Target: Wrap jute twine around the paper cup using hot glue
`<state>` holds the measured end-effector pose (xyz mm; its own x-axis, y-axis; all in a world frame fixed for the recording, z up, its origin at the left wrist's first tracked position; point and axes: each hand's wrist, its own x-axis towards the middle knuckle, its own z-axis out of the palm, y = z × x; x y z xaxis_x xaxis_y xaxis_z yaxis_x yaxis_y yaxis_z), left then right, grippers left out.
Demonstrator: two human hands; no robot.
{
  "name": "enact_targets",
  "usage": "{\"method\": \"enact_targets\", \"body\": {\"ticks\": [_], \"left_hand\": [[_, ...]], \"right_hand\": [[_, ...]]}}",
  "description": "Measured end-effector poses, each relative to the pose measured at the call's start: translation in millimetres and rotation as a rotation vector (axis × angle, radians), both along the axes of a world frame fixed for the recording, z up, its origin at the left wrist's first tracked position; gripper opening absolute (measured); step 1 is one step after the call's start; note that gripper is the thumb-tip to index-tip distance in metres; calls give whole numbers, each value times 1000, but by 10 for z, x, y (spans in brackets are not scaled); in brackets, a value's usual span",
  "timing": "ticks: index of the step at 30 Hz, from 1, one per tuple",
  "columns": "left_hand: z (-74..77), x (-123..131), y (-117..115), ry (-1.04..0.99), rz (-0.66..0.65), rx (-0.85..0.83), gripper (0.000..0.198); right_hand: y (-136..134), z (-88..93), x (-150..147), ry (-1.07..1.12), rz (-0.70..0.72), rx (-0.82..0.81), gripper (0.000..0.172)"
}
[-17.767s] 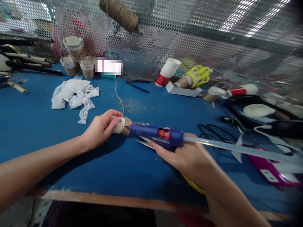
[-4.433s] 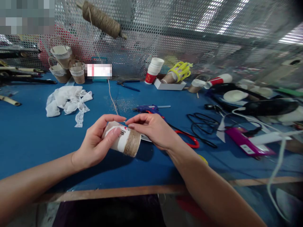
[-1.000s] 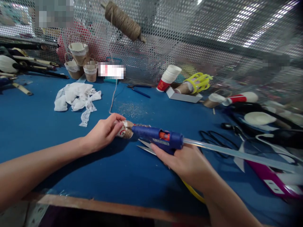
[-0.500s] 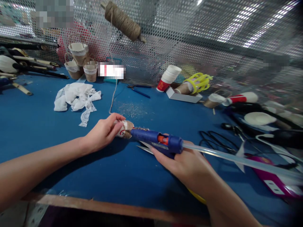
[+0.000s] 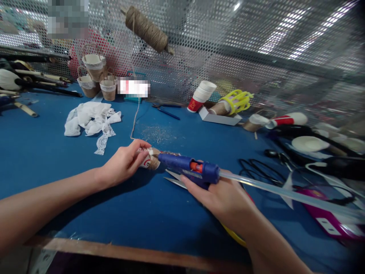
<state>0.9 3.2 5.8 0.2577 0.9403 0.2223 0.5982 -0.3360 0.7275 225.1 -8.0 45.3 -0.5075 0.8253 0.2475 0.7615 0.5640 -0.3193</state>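
My left hand (image 5: 124,163) is closed around a small paper cup (image 5: 146,163) lying on its side, its end partly wrapped in brown twine. A strand of twine (image 5: 135,118) runs from the cup up toward the spool. In my right hand (image 5: 225,196) is a blue hot glue gun (image 5: 181,164), its nozzle at the twine-wrapped part of the cup. A long clear glue stick (image 5: 256,182) sticks out of its back. Scissors (image 5: 174,179) lie beneath the glue gun and right hand, blades pointing left; the hand hides their middle.
A twine spool (image 5: 146,29) hangs on the perforated metal screen. White lace (image 5: 89,116) lies left, before several twine-covered baskets (image 5: 107,90). Behind are pliers (image 5: 168,111), stacked paper cups (image 5: 202,95) and a white box lid (image 5: 219,117). Black cables (image 5: 259,171) and a purple power strip (image 5: 325,217) lie right.
The view has shifted slightly. The glue gun's nozzle stays at the cup, and both hands keep their hold with hardly any movement.
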Motion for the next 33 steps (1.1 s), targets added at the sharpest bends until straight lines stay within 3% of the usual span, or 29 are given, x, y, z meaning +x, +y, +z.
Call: {"method": "enact_targets", "body": {"ticks": [9,17,24,33], "left_hand": [[-21,-22,0,17,-6,33,28],[-28,-20,12,28,-4,41,26],[-32,-27,4,33,-29,71,25],[-49,-53,6,78,-85,144,28]], "right_hand": [[-45,77,-54,40,-32,-43,15],[-76,-134,53,-80,-92,98,19],[-66,64,-40,38,-35,-33,15],[-3,80,-15,-30,33,2,22]]}}
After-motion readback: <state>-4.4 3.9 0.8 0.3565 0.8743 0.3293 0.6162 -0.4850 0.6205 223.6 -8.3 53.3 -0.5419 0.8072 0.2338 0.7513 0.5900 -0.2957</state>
